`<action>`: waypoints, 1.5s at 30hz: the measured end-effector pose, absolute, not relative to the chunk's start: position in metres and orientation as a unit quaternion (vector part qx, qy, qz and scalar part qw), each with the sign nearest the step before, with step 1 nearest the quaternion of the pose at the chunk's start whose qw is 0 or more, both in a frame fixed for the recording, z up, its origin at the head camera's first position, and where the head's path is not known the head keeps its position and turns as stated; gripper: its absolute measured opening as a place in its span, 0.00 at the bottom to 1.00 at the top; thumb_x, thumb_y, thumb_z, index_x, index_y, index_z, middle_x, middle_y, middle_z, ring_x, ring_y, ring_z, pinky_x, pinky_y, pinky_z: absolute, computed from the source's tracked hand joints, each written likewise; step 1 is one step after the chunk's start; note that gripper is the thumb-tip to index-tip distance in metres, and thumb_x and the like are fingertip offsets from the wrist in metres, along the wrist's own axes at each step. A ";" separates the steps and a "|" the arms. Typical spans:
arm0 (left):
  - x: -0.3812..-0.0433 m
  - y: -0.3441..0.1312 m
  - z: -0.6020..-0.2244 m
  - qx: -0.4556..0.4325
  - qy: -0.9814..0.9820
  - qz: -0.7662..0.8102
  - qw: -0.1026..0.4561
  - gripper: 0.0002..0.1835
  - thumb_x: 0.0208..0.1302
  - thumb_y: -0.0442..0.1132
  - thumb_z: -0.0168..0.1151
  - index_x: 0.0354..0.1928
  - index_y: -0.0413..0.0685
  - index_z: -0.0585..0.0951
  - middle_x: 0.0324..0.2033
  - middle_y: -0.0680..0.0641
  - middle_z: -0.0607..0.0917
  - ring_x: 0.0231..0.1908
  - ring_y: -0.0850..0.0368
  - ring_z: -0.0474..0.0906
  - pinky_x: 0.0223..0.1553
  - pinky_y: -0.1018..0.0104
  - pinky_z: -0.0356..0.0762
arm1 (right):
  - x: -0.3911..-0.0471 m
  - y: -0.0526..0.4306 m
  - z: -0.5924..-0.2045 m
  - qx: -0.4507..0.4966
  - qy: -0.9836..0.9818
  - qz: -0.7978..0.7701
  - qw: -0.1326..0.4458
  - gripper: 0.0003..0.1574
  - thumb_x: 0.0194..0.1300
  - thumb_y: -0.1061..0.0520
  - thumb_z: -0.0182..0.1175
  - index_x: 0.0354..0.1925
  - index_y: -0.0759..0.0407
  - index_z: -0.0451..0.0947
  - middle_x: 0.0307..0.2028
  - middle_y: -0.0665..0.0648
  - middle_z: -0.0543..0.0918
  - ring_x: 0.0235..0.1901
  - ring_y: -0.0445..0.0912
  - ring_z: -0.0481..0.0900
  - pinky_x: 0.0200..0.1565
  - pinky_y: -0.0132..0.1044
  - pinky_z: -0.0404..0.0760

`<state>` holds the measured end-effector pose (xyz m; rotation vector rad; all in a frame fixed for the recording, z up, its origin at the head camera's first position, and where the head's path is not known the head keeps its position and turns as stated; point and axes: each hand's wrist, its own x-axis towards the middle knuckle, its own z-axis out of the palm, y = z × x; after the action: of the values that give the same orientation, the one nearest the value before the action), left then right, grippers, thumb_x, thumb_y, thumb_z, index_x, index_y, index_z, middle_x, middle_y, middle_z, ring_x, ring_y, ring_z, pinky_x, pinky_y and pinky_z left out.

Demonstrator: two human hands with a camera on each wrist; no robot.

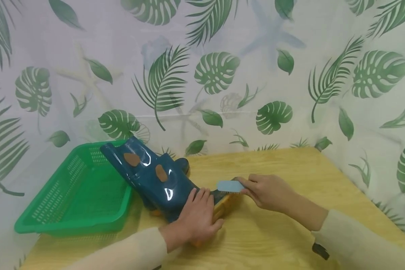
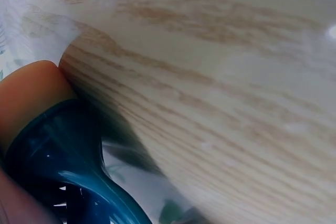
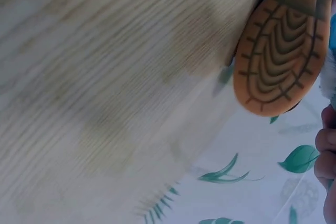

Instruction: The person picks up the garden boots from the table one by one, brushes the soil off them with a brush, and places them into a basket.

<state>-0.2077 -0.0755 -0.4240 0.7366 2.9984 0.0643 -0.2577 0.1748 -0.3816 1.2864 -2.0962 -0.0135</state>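
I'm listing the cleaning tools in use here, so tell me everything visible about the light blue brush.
The brush has a flat, light blue, plastic-looking back with rounded corners and pale bristles underneath. The right hand grips one end, hiding part of it. It is held roughly level, bristles down, at the foot of a dark blue boot, above the table. Whether the bristles touch the boot is hard to tell.

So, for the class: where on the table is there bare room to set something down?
The table is bare beyond the right hand, up to the curtain, and to its right. Another bare patch lies between the sleeves. Crowded: the middle, with boots, left hand and brush, and the left, under the basket.
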 end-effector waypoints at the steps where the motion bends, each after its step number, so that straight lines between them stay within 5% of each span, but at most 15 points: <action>1: -0.207 -0.076 -0.424 0.240 0.970 0.018 0.027 0.43 0.72 0.66 0.41 0.74 0.39 0.63 0.75 0.39 0.60 0.77 0.43 0.50 0.75 0.42 0.42 | -0.258 0.175 -0.382 0.491 -0.801 0.001 0.343 0.41 0.81 0.39 0.29 0.50 0.59 0.85 0.24 0.50 0.75 0.15 0.34 0.56 0.17 0.26 0.62; 8: -0.205 -0.077 -0.425 0.245 0.970 -0.001 0.012 0.43 0.71 0.65 0.42 0.73 0.36 0.64 0.75 0.38 0.61 0.76 0.42 0.52 0.75 0.42 0.45 | -0.253 0.169 -0.383 0.536 -0.788 0.028 0.303 0.29 0.79 0.43 0.45 0.50 0.61 0.85 0.31 0.51 0.81 0.18 0.33 0.66 0.20 0.25 0.69; 14: -0.207 -0.077 -0.425 0.249 0.968 0.021 0.013 0.39 0.71 0.60 0.44 0.72 0.36 0.65 0.75 0.37 0.61 0.76 0.42 0.53 0.75 0.43 0.45 | -0.254 0.174 -0.381 0.491 -0.809 -0.020 0.323 0.37 0.80 0.39 0.34 0.51 0.57 0.85 0.25 0.50 0.74 0.15 0.34 0.54 0.16 0.26 0.58; 19: -0.207 -0.078 -0.426 0.247 0.968 0.026 0.016 0.39 0.70 0.60 0.44 0.72 0.36 0.65 0.75 0.38 0.61 0.76 0.42 0.53 0.75 0.43 0.45 | -0.251 0.172 -0.384 0.508 -0.804 0.019 0.309 0.33 0.80 0.41 0.39 0.52 0.59 0.85 0.27 0.49 0.76 0.17 0.31 0.55 0.18 0.23 0.60; 25: -0.207 -0.078 -0.425 0.247 0.969 0.017 0.010 0.40 0.70 0.61 0.43 0.73 0.37 0.64 0.75 0.38 0.61 0.76 0.43 0.53 0.75 0.43 0.45 | -0.253 0.176 -0.385 0.491 -0.801 -0.001 0.344 0.38 0.81 0.41 0.33 0.49 0.60 0.85 0.26 0.51 0.76 0.15 0.33 0.56 0.16 0.24 0.61; 35: -0.207 -0.078 -0.425 0.250 0.968 0.001 0.011 0.39 0.72 0.61 0.42 0.72 0.38 0.65 0.75 0.39 0.62 0.76 0.44 0.53 0.75 0.43 0.46 | -0.244 0.164 -0.378 0.509 -0.807 0.009 0.299 0.28 0.79 0.44 0.47 0.48 0.61 0.85 0.30 0.52 0.81 0.16 0.33 0.64 0.19 0.24 0.67; 41: -0.208 -0.077 -0.422 0.253 0.968 -0.002 0.010 0.36 0.73 0.56 0.41 0.73 0.39 0.64 0.75 0.39 0.62 0.76 0.44 0.53 0.75 0.44 0.46 | -0.249 0.167 -0.369 0.483 -0.819 -0.043 0.306 0.36 0.81 0.40 0.33 0.46 0.56 0.85 0.24 0.50 0.74 0.14 0.35 0.57 0.15 0.27 0.59; 45: -0.206 -0.078 -0.422 0.245 0.969 0.000 0.009 0.36 0.73 0.57 0.41 0.73 0.39 0.65 0.74 0.40 0.63 0.76 0.45 0.54 0.75 0.45 0.47 | -0.252 0.166 -0.374 0.503 -0.815 0.021 0.287 0.26 0.78 0.44 0.48 0.47 0.58 0.86 0.27 0.51 0.79 0.16 0.34 0.64 0.19 0.25 0.65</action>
<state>-0.2061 -0.0780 -0.4217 0.7659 3.0282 -0.0006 -0.2523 0.1661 -0.3743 1.3450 -2.1779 0.0563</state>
